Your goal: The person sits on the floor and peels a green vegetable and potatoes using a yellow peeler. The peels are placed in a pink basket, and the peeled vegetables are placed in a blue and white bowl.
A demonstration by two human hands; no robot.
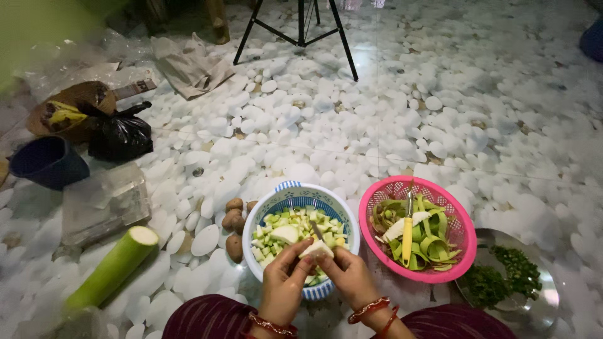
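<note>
Over the bowl (300, 199): left hand (284, 284) grips a gourd piece (316, 250), right hand (349, 276) apparently closed on a knife (316, 230); best cutting with fingers tucked, cubes dropping straight in.

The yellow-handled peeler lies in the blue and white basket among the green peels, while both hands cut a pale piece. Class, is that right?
Not quite. The head view shows the yellow-handled peeler in the pink basket among the green peels; the rest holds.
</note>
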